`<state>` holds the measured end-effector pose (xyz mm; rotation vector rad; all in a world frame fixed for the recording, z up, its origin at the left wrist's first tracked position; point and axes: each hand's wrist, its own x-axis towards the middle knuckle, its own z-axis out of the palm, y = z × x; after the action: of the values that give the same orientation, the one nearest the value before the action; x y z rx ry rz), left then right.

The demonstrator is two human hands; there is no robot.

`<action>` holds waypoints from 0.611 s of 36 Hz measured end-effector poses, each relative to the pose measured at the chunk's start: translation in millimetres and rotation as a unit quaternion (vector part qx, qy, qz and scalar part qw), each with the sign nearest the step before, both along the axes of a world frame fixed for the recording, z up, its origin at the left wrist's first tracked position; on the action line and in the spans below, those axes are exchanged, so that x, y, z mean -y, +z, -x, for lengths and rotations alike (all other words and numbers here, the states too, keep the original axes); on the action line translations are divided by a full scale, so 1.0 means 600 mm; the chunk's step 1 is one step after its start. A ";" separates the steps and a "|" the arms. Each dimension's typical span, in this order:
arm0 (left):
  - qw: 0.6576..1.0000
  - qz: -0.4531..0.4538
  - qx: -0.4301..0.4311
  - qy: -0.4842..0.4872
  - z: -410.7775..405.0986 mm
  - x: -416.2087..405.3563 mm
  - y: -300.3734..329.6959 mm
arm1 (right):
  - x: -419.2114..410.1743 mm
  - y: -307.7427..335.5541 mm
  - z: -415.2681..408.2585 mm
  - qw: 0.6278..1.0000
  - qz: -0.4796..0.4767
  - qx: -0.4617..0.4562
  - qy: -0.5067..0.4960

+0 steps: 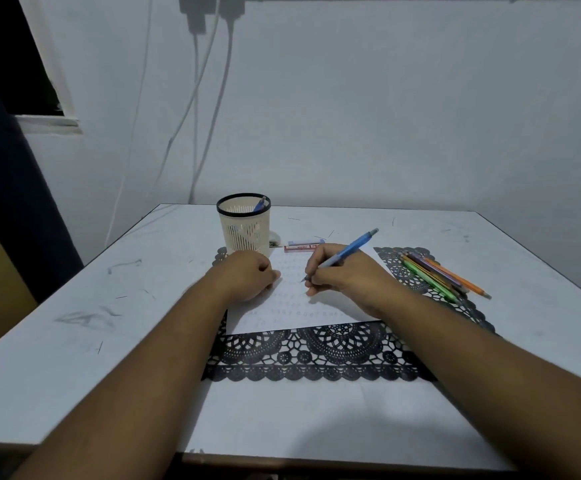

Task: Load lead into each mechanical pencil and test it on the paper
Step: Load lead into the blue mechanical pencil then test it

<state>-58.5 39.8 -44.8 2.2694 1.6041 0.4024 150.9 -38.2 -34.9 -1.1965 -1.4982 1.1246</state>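
Note:
My right hand [342, 275] grips a blue mechanical pencil [349, 249] in a writing hold, its tip down on the white paper [292, 299]. The paper carries rows of faint pencil marks. My left hand [247, 278] rests on the paper's left edge with its fingers curled, and nothing shows in it. Several more pencils [438, 275], orange, green and purple, lie side by side on the right. Two lead cases [303, 245], one red and one blue-white, lie just beyond the paper.
A black lace mat [316, 355] lies under the paper on the white table [91, 341]. A cream mesh pen cup [244, 225] with a blue pen in it stands behind my left hand. White cables hang down the wall behind.

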 end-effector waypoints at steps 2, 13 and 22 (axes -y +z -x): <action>1.000 -0.014 -0.023 0.004 -0.005 0.000 -0.003 | 0.006 -0.002 0.004 1.000 0.007 0.009 0.020; 0.994 -0.062 -0.095 0.012 -0.022 0.011 -0.005 | 0.037 -0.032 0.029 0.992 -0.022 0.122 0.036; 0.991 -0.078 -0.107 0.015 -0.026 0.015 -0.006 | 0.038 -0.034 0.035 0.988 -0.031 0.141 0.048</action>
<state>-42.7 31.0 -48.6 2.4802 1.7686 0.3118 130.2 -61.2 -55.1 -1.2919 -1.8081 0.9943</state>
